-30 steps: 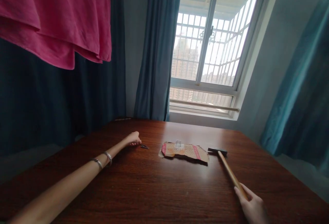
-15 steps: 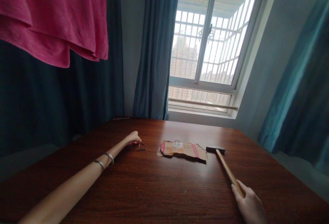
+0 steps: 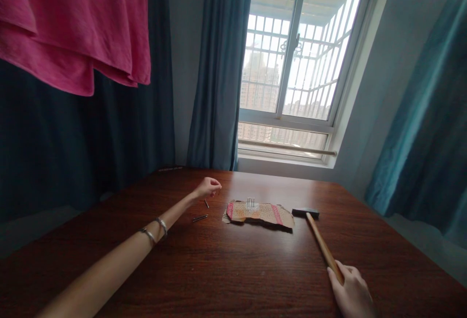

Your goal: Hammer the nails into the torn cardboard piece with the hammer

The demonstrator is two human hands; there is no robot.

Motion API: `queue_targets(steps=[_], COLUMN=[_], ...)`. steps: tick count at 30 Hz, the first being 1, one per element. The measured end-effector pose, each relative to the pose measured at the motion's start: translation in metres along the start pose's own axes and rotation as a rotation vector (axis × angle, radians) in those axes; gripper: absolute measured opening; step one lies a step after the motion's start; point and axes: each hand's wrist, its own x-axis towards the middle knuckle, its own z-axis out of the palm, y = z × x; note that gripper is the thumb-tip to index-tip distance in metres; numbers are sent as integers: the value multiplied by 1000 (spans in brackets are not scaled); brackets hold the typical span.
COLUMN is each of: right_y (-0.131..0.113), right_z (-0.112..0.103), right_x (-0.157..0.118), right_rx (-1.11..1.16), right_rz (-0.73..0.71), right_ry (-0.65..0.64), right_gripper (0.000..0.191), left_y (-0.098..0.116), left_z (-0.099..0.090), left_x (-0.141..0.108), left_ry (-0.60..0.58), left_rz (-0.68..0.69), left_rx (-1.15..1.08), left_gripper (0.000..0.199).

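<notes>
My left hand (image 3: 208, 187) is raised over the table left of the cardboard, thumb and fingers pinched on a nail that barely shows below the fingertips. Loose nails (image 3: 200, 218) lie on the wood under that wrist, and a single nail (image 3: 206, 203) rests a little beyond them. Several upright nails (image 3: 250, 202) stand in a pale patch on the torn, pink-banded cardboard (image 3: 268, 214). At the lower right, my right hand (image 3: 352, 286) is wrapped round the wooden handle of a hammer (image 3: 321, 240). The hammer's dark head lies on the table just right of the cardboard.
The brown wooden table (image 3: 204, 274) runs back to a barred window (image 3: 288, 65). Blue curtains (image 3: 219, 75) hang behind and to both sides. A pink cloth (image 3: 80, 26) hangs at the upper left.
My left hand has lifted away from the loose nails and moved right, toward the cardboard, with a nail pinched in it. My right hand and the hammer have stayed almost still.
</notes>
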Motion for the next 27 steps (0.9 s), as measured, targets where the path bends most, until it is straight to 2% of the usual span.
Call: queue_targets(steps=[3,6,10,13,20,27], right_y=[0,-1,-1,2,5,1], right_z=[0,-1,2,7,12,10], right_x=[0,0,-1,-2,-1,-2], right_rx=[12,34,73,88,116,94], right_rz=[10,30,46,35,20,38], right_ry=[-1,-12,33,75,131,137], right_gripper=[42,41,42,44,43,42], left_y=[26,41,46,48,47,26], left_z=[25,57,101,123,141,152], left_x=[5,11,20,21,17,25], left_ry=[-22,-12,-8,-14,-80,-61], left_rz=[197,318,328,321,262,270], left_rx=[-86,-81,-49,-80,-118,-38], left_gripper=[22,21,20,20,22,20])
